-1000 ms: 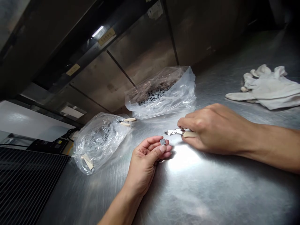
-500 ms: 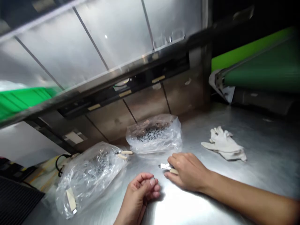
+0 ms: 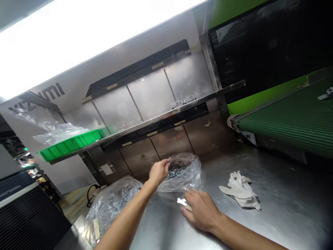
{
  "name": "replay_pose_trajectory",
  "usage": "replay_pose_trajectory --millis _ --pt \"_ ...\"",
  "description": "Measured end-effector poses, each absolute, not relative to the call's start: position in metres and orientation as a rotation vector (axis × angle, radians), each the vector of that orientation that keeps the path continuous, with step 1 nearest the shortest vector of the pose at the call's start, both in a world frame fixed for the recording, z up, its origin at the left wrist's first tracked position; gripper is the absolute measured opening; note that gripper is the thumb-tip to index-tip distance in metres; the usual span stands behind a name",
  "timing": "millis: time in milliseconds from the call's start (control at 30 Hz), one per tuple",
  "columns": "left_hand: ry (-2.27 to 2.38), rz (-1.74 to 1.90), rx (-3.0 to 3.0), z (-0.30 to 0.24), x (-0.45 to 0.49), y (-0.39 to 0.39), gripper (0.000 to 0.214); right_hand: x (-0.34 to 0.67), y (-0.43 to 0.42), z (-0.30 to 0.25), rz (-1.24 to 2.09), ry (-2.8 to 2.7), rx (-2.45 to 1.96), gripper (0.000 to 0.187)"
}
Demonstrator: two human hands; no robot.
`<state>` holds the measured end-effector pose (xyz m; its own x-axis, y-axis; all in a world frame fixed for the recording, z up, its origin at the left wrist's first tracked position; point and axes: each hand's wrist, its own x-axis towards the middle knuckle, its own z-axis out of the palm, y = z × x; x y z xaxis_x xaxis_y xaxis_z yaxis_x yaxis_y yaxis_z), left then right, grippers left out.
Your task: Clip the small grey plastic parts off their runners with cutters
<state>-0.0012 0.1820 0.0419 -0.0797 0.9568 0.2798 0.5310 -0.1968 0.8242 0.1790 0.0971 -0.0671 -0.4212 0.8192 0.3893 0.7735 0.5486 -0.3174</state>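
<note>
My left hand (image 3: 159,173) reaches over the left rim of a clear plastic bag (image 3: 182,184) full of small dark grey pieces (image 3: 175,172). Its fingers are pinched together, and whatever is between them is hidden. On the near side of that bag, my right hand (image 3: 201,210) is closed around small pliers (image 3: 181,201) with cream handles. Their bright metal jaws point left, low over the metal table. A second clear bag (image 3: 114,196) of grey pieces lies to the left, partly behind my left forearm.
White gloves (image 3: 240,192) lie on the metal table (image 3: 208,180) to the right. A green ribbed conveyor belt (image 3: 283,121) stands beyond them. Above the back runs a shelf with glasses (image 3: 184,101) and a green tray (image 3: 70,144). A black slatted unit (image 3: 33,215) is at left.
My left hand has moved forward from above the table to the far bag's opening. My right hand keeps the pliers in about the same place. The view has tilted up.
</note>
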Motion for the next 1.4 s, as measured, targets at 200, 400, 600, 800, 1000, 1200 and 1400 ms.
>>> replay_pose_trajectory --millis 200,400,600,800,1000,1200,1400 --pt "1.628 1.065 1.897 0.031 0.004 0.150 0.027 0.189 0.107 -0.049 0.003 -2.130 -1.285 0.022" --pt "1.582 0.867 1.710 0.009 0.013 0.094 0.037 0.194 0.106 -0.044 -0.063 -2.124 -1.265 0.023" --pt "1.509 0.868 1.610 -0.015 0.020 0.089 0.035 0.189 0.099 -0.045 -0.121 -2.188 -1.269 0.024" --pt "1.482 0.861 1.595 -0.029 0.009 0.082 0.040 0.188 0.099 -0.048 -0.132 -2.326 -1.253 0.029" --pt "1.505 0.914 1.630 -0.042 0.001 0.072 0.037 0.184 0.094 -0.046 -0.126 -2.545 -1.239 0.033" --pt "1.647 1.089 1.638 -0.047 -0.032 0.070 0.036 0.205 0.106 -0.025 -0.115 -2.567 -1.422 0.033" --pt "1.686 1.116 1.755 -0.058 -0.053 0.048 0.030 0.264 0.139 -0.001 -0.109 -2.209 -1.967 0.033"
